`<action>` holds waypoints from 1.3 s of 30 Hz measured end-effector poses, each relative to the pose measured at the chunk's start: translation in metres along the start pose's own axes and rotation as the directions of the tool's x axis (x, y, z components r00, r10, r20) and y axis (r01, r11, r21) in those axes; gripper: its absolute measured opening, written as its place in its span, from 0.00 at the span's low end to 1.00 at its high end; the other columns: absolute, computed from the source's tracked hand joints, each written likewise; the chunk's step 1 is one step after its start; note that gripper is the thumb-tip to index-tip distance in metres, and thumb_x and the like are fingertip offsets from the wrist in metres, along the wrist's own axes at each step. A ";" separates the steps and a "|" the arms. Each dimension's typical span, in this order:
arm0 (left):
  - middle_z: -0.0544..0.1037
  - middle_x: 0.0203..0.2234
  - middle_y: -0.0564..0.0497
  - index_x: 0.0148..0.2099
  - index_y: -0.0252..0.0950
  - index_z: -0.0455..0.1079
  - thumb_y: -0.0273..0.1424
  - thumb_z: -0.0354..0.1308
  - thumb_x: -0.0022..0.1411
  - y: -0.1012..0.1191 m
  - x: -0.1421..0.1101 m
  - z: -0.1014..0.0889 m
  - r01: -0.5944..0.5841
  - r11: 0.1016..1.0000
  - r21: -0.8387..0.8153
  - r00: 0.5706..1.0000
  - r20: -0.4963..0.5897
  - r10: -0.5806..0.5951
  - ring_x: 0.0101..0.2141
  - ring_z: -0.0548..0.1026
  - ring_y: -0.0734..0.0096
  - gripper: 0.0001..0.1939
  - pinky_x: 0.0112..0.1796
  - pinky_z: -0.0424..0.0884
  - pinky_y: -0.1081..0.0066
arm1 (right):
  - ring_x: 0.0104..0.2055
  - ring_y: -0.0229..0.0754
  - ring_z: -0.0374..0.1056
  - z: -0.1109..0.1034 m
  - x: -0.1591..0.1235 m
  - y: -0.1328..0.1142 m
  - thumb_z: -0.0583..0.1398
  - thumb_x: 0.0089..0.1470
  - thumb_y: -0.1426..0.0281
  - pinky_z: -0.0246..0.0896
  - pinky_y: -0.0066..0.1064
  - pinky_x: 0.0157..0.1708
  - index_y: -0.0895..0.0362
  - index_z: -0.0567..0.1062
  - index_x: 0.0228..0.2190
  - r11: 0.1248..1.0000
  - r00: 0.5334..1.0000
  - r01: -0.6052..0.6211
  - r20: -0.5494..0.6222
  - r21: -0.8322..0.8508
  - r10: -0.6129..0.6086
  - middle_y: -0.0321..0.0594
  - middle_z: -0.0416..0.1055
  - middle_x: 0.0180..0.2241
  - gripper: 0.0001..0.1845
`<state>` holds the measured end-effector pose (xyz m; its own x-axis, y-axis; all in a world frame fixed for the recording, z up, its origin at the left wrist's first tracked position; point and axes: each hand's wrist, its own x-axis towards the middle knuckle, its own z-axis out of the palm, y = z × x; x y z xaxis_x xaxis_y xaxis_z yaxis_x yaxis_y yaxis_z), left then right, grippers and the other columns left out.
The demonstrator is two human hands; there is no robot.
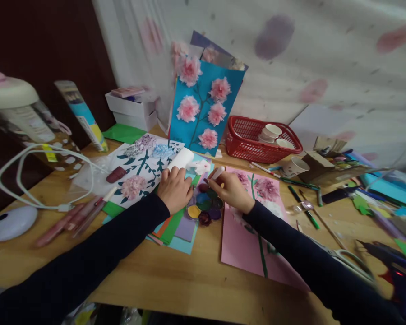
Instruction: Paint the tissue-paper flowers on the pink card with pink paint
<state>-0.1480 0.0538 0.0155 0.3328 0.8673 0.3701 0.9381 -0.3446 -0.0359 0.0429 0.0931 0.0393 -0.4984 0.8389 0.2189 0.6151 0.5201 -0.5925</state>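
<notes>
Between my hands lies a round palette of small paint pots (204, 205), with yellow, blue, green, purple and dark red colours. My right hand (235, 189) pinches a small tool with a thick white handle (218, 173), its lower end over the dark red pot; its exact kind is unclear. My left hand (175, 188) rests palm down on papers at the palette's left edge, fingers bent and partly hidden, close to a white cylinder (181, 161). Beneath my right forearm is a pink sheet (238, 246) with flowers and a green stem. A white flower picture (122, 163) lies left.
A blue flower card (203, 97) stands at the back beside a red basket (253, 151) with paper cups. Scissors (348, 262), a glue gun (392, 266) and pens (304, 207) lie right. At left are a white cable (47, 146) and pink brush-like tools (61, 221).
</notes>
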 end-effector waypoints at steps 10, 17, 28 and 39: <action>0.71 0.34 0.41 0.35 0.34 0.72 0.32 0.48 0.65 0.000 -0.001 0.002 -0.019 1.000 0.006 1.000 -0.009 0.019 0.40 0.64 0.53 0.13 0.39 0.56 0.54 | 0.24 0.37 0.59 0.009 0.001 0.005 0.55 0.54 0.64 0.53 0.29 0.26 0.56 0.67 0.25 1.000 0.999 0.005 -0.040 0.006 -0.005 0.36 0.65 0.21 0.10; 0.71 0.34 0.41 0.35 0.34 0.71 0.32 0.47 0.65 0.000 0.000 0.004 -0.016 1.000 0.004 1.000 -0.014 0.016 0.40 0.64 0.53 0.13 0.40 0.56 0.54 | 0.23 0.36 0.59 0.008 0.003 0.004 0.55 0.53 0.65 0.53 0.28 0.26 0.57 0.68 0.25 1.000 1.000 -0.006 -0.029 0.027 0.007 0.35 0.65 0.21 0.10; 0.71 0.33 0.42 0.34 0.33 0.71 0.31 0.51 0.63 -0.003 0.000 0.005 -0.026 1.000 -0.015 0.996 -0.080 0.025 0.40 0.65 0.54 0.10 0.40 0.58 0.55 | 0.24 0.36 0.60 0.006 0.006 0.005 0.54 0.54 0.67 0.54 0.27 0.27 0.58 0.69 0.27 1.000 1.000 0.016 0.021 0.005 -0.016 0.35 0.67 0.22 0.08; 0.73 0.36 0.46 0.39 0.32 0.69 0.29 0.49 0.64 0.100 -0.051 -0.018 -0.615 0.712 -0.339 0.787 -0.212 0.579 0.38 0.69 0.64 0.09 0.40 0.64 0.65 | 0.24 0.37 0.67 -0.070 -0.056 -0.010 0.55 0.57 0.67 0.58 0.27 0.26 0.56 0.65 0.30 1.000 0.988 0.003 0.153 -0.020 0.000 0.40 0.74 0.26 0.06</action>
<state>-0.0725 -0.0311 0.0101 0.7848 0.4071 0.4673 0.4308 -0.9004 0.0610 0.1080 0.0521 0.0869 -0.5860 0.8044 0.0978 0.6258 0.5259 -0.5760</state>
